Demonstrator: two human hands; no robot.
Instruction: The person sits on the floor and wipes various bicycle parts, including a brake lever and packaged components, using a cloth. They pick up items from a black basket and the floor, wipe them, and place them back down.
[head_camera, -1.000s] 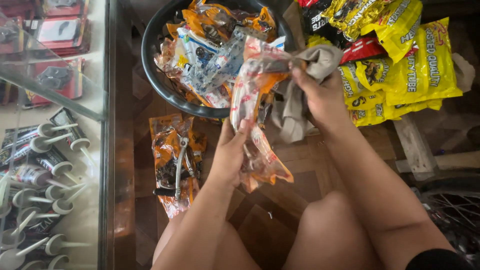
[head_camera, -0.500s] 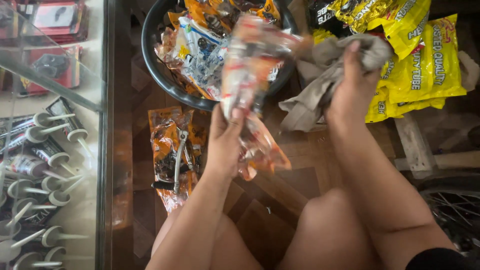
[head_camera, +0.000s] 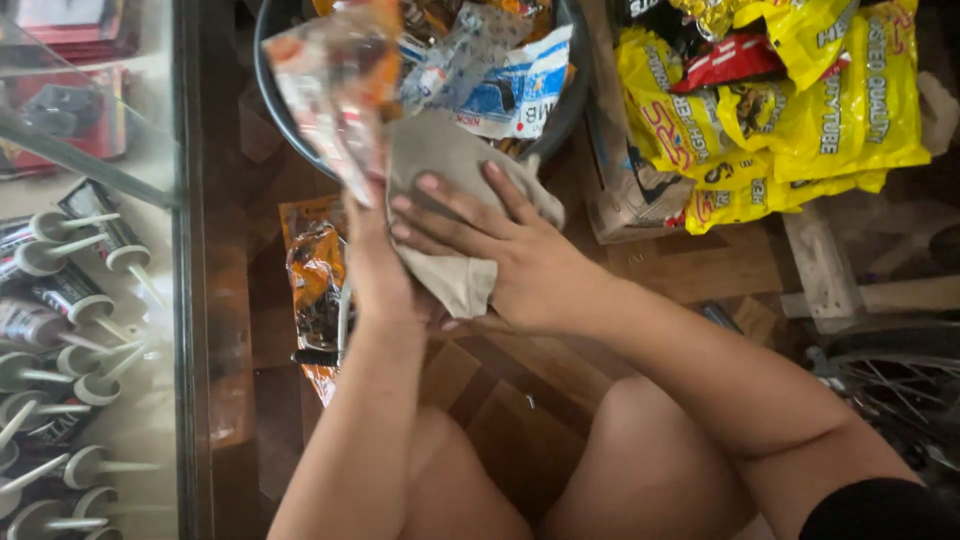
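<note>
Right hand (head_camera: 500, 250) presses a beige cloth (head_camera: 450, 215) flat against a clear orange-printed plastic packet (head_camera: 335, 85), apparently gripped by the left hand (head_camera: 375, 270), over the black round basin (head_camera: 268, 95). Loose grip; packet could slip.

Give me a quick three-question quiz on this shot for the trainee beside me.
1. True or false: the right hand presses a beige cloth flat against the packet.
2. Which hand holds up the orange and clear packet? A) the left hand B) the right hand C) neither
3. Fill in: the yellow bags are piled to the ____ of the black bowl.

Key
1. True; the fingers are spread over the cloth.
2. A; its grip is closed on the packet's lower end.
3. Right.
</note>
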